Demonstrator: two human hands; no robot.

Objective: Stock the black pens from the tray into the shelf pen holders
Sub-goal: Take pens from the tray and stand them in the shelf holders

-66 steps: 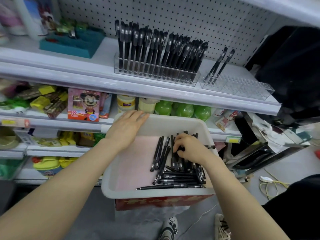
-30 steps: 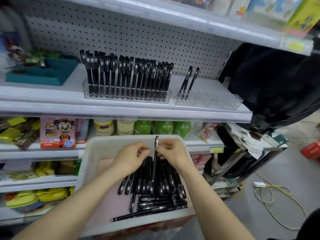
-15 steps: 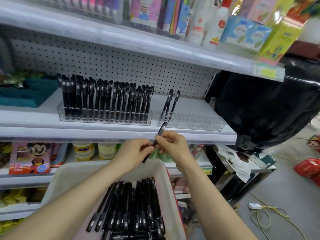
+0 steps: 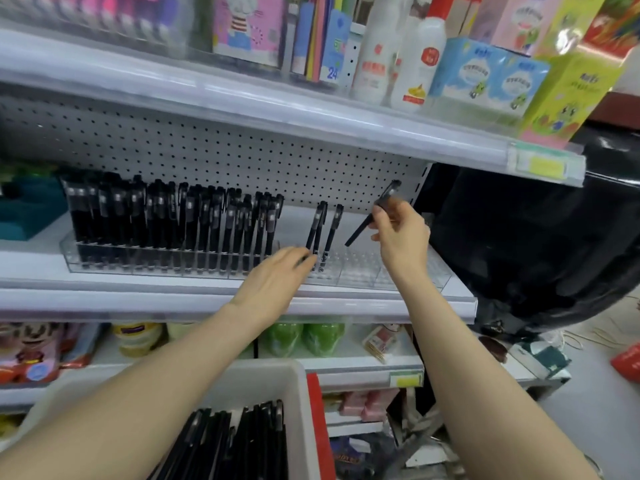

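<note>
Pinching one black pen (image 4: 367, 221) in my right hand (image 4: 400, 237), tip slanted down over the clear pen holder (image 4: 360, 273); my left hand (image 4: 275, 277) rests straight-fingered against its front. At this slant the tip could miss its hole and knock the two standing pens (image 4: 317, 230).
</note>
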